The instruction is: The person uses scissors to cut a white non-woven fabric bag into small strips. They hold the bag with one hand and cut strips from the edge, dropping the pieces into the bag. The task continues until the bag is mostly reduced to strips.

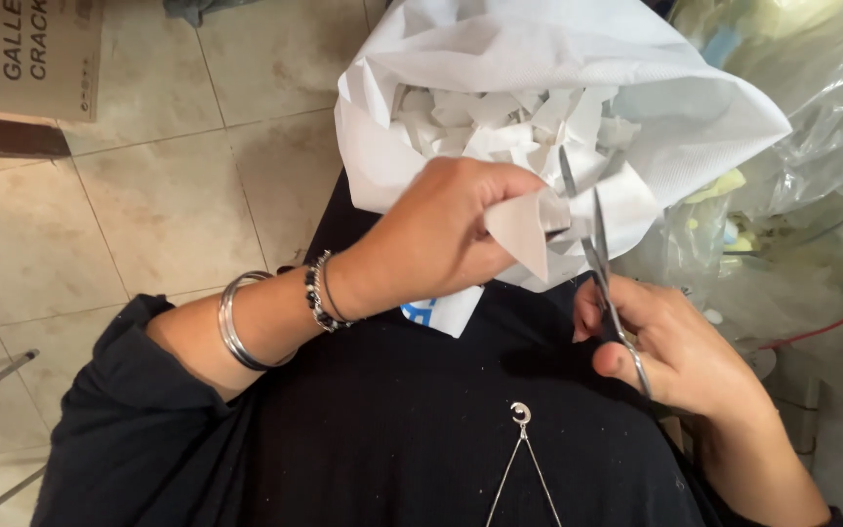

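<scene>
My left hand (441, 239) pinches a small white paper piece (527, 229) just above my lap. My right hand (670, 346) grips metal scissors (592, 239), blades parted and pointing up around the edge of that piece. Behind both hands a large white bag (539, 59) stands open, filled with several white paper cuttings (500, 122). Silver bangles and a beaded bracelet (319, 293) ring my left wrist.
A beige tiled floor (168, 176) lies to the left, with a cardboard box (26, 54) at the top left corner. Clear plastic bags (812, 117) pile up on the right, and a red cord (822, 327) runs below them. My black clothing (392, 429) fills the foreground.
</scene>
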